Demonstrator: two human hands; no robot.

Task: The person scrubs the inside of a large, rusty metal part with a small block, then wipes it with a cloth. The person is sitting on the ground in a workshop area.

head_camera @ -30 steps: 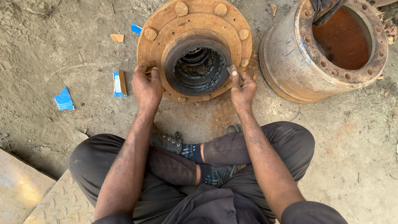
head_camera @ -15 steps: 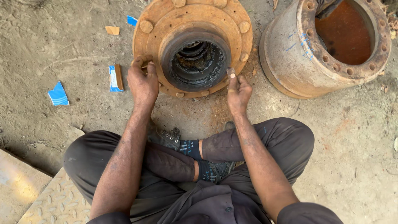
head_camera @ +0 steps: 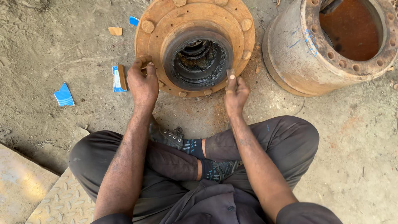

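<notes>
Rusty wheel hub lies on the dirt floor directly ahead, bore facing up; left hand grips its near-left flange edge, right hand pinches a small scraper piece against the near-right rim, both equally close

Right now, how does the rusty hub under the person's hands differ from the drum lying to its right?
The hub has a flat flange with raised studs; the drum has a rim of empty bolt holes. The hub's bore is black and greasy; the drum's inside is rust-orange. Left hand and right hand touch the hub; the drum is untouched and bears blue marks. Both are round, rusted and rest on the dirt ground.
</notes>
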